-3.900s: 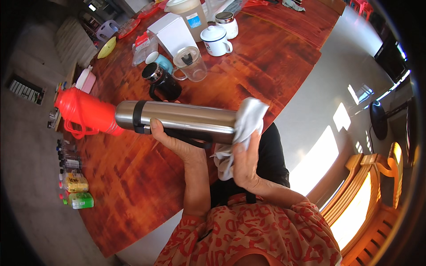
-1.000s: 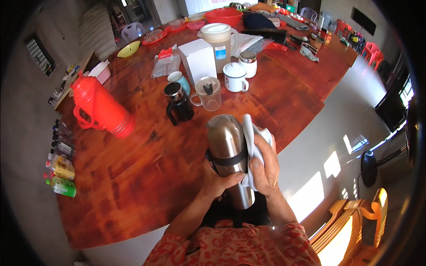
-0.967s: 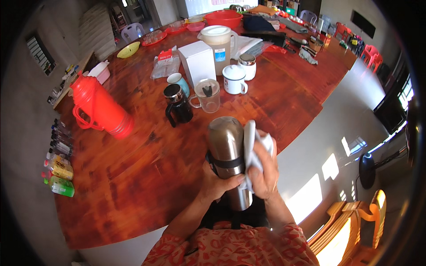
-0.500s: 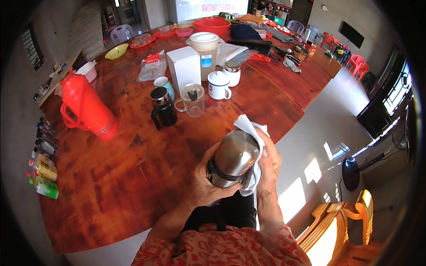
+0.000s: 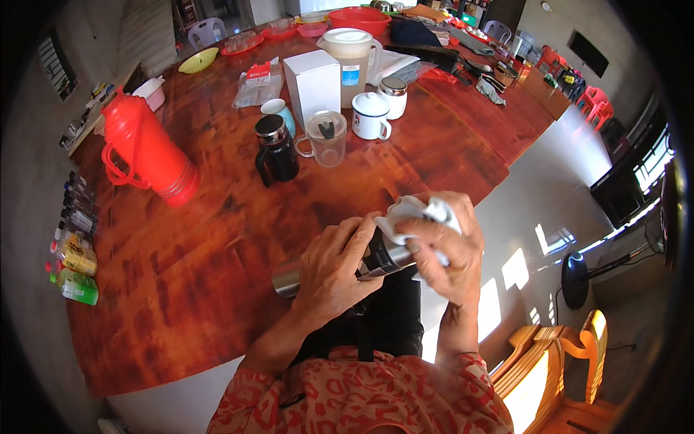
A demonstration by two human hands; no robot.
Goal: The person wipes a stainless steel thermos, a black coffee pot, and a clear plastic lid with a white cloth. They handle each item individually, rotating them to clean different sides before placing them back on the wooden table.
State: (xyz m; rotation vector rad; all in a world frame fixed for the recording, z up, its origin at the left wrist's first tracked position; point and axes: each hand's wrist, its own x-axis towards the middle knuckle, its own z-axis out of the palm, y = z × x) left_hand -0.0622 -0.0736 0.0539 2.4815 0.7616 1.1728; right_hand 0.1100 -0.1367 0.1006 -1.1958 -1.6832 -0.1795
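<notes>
flask swung sideways, cloth under right fingers

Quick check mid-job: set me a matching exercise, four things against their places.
Things:
1. silver metal flask
2. crumpled white cloth
3. red plastic thermos jug
4. clear handled mug

Places:
A. on the reddish-brown wooden table, toward its left side
B. between the black cylindrical mug and white lidded mug
C. in the right hand
D. gripped by the left hand

Pairs: 1-D, 2-C, 3-A, 4-B
</notes>
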